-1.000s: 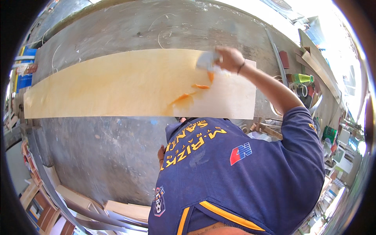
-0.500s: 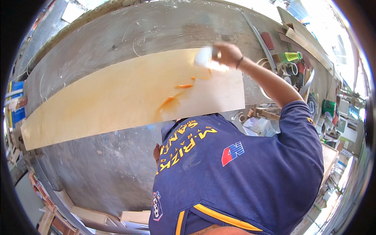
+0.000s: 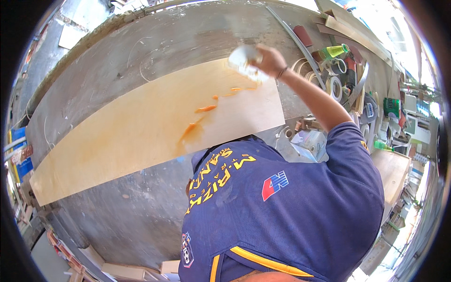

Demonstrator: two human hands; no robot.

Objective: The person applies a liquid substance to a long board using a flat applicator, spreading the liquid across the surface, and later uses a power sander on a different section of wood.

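Observation:
A long pale wooden board (image 3: 141, 113) lies across a dark, stained worktop (image 3: 136, 211). Over its right part my right hand (image 3: 271, 61) grips a tilted white container (image 3: 242, 57), blurred by motion, near the board's far edge. Below and left of the container, a broken trail of thick orange liquid (image 3: 205, 108) runs across the board, widening into a smear close to its near edge. Wet-looking yellowish patches tint the board's left side. Only a sliver of my left hand (image 3: 188, 187) shows past the dark blue shirt; its fingers are hidden.
On the right are a green bottle (image 3: 334, 51), tape rolls (image 3: 336, 88), a red-brown roll (image 3: 303, 35) and a metal strip (image 3: 295, 44). A clear plastic box (image 3: 310, 142) sits beside my right arm. Wood strips (image 3: 357, 35) lie at the far right.
The view has shifted slightly. Relative to the board, the container in my right hand has moved right and away, and the orange trail reaches farther right. Less of my left hand shows.

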